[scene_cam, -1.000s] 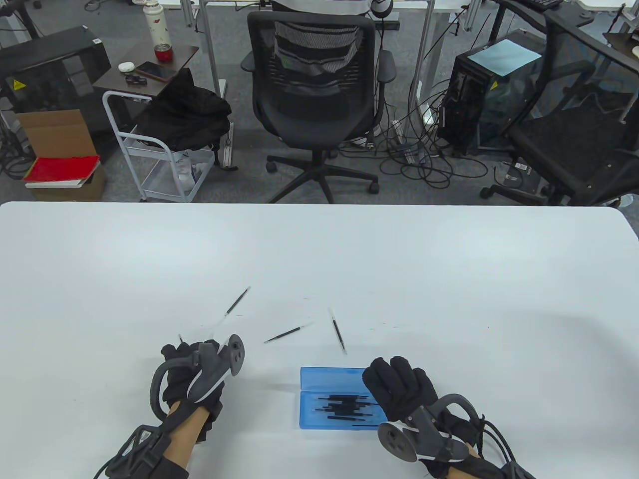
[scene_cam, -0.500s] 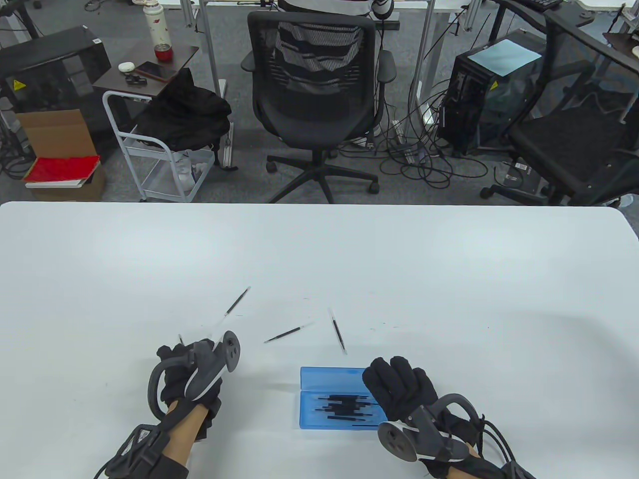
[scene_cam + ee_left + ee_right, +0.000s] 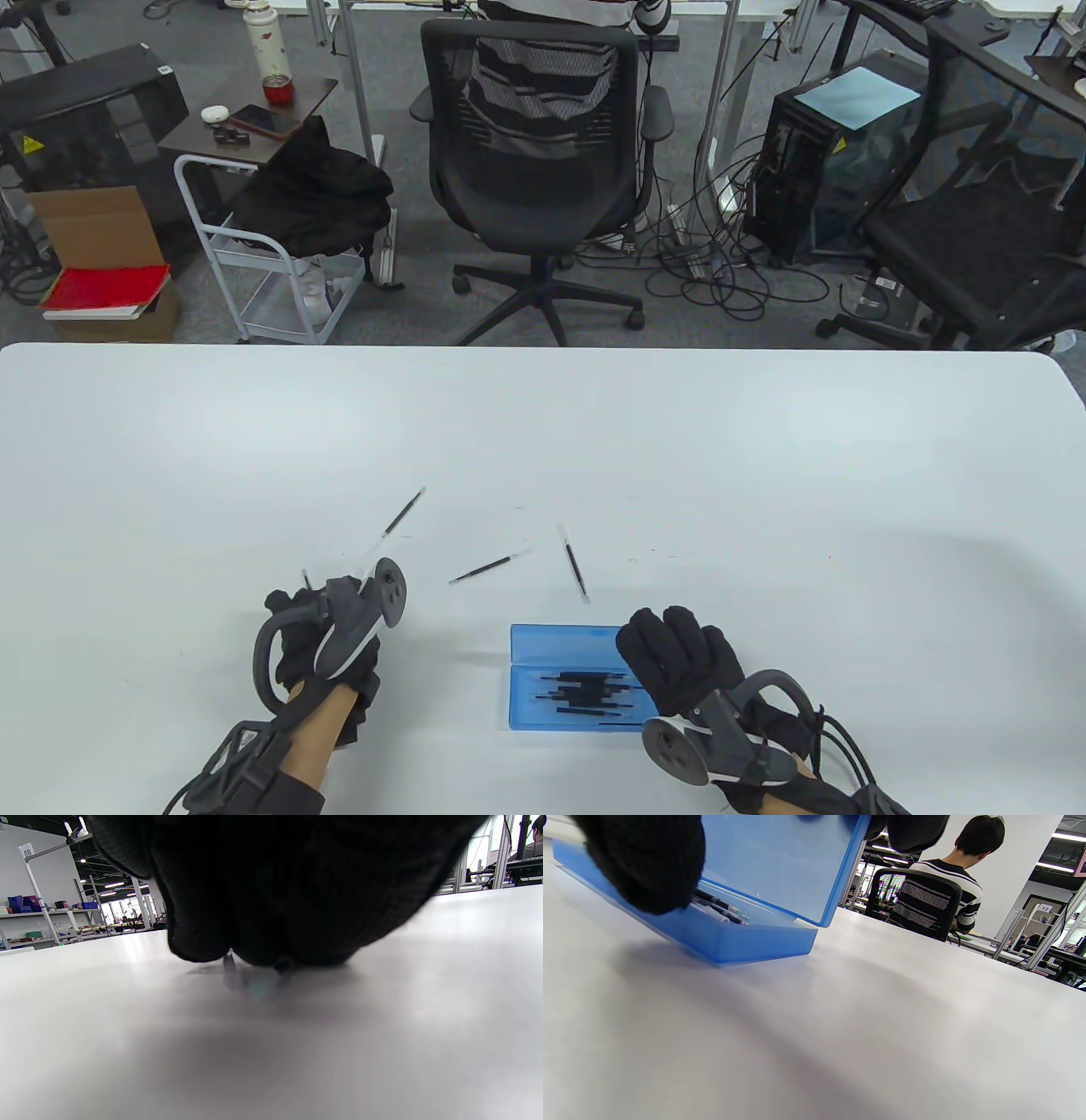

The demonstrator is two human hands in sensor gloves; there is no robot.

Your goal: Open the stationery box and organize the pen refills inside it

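Note:
The blue stationery box lies open near the table's front edge, its lid standing upright. Several dark pen refills lie in its tray. My right hand grips the box's right end, thumb over the tray's front and fingers on the lid. My left hand is curled down onto the table left of the box, pinching a pen refill whose tip pokes out beyond the fingers. Three loose refills lie beyond the box: one far left, one middle, one right.
The white table stretches wide beyond the hands. Behind its far edge stand a black office chair with a seated person, a white cart and computer towers.
My left hand has shifted slightly to the left, its fingers staying down on the table around the refill. The right hand and the box have not moved.

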